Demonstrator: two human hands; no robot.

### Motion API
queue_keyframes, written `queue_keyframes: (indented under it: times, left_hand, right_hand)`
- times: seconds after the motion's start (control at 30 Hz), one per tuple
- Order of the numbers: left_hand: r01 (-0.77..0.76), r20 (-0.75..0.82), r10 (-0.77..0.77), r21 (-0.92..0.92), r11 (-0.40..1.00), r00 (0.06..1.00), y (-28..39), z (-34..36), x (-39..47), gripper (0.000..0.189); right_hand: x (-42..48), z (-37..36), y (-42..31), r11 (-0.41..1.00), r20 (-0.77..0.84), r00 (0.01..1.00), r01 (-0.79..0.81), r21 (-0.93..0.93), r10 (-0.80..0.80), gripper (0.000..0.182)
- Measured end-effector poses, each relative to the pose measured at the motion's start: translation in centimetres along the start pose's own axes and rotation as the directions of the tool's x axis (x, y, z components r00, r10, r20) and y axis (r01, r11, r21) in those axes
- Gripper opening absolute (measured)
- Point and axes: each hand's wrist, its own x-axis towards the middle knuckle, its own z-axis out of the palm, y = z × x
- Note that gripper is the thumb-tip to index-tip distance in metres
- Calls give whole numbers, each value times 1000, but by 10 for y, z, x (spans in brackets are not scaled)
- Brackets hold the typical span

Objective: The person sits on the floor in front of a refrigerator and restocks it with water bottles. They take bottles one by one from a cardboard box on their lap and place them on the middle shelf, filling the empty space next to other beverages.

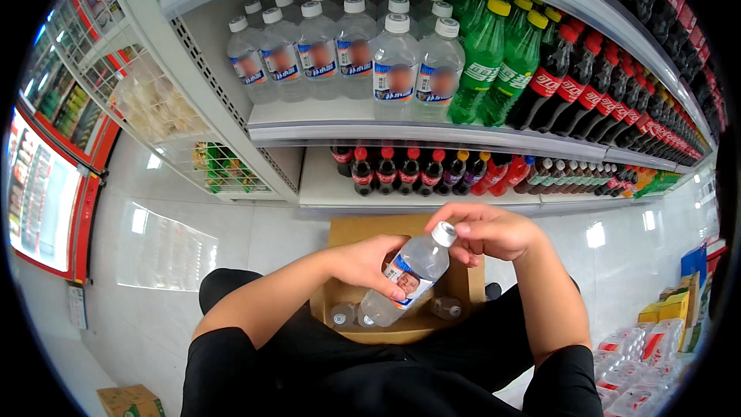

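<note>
A clear plastic bottle [414, 275] with a white cap [444, 234] and a blue, white and orange label is tilted over an open cardboard box [399, 335]. My left hand [373, 263] is wrapped around its body, with the thumb across the label. At the cap is my right hand [486, 231], its fingers spread about the cap and neck; whether they grip it cannot be told. Inside the box lie more clear bottles, one at the right [446, 308] and others at the left [344, 315], partly hidden by the held bottle.
Ahead, a shelf [347, 132] bears rows of similar white-capped bottles [320, 49], green bottles [480, 63] and cola bottles [550, 75]. Smaller bottles stand on the bottom shelf [315, 185]. Wrapped bottle packs [637, 359] are at right, a red-framed cooler [52, 197] at left.
</note>
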Motion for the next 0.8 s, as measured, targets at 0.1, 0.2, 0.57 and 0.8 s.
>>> queue_keyframes:
  times: [0.1,0.2,0.57,0.8]
  left_hand:
    - [-27,-45,24,-75,997,999,15,-11,-16,75]
    - [-318,-302,274,-109,942,913,27,-26,-35,80]
    - [-554,-754,650,503,663,94,61,-99,-35,48]
    - [-300,-724,669,610,734,167,65,-123,-19,51]
  right_hand:
    - [0,-7,1,978,-187,963,203,36,-193,35]
    - [4,-21,5,982,-381,910,187,30,-162,23]
    - [26,-36,36,898,-473,881,-208,-388,0,21]
    - [44,-52,77,726,-455,888,-352,-591,61,26]
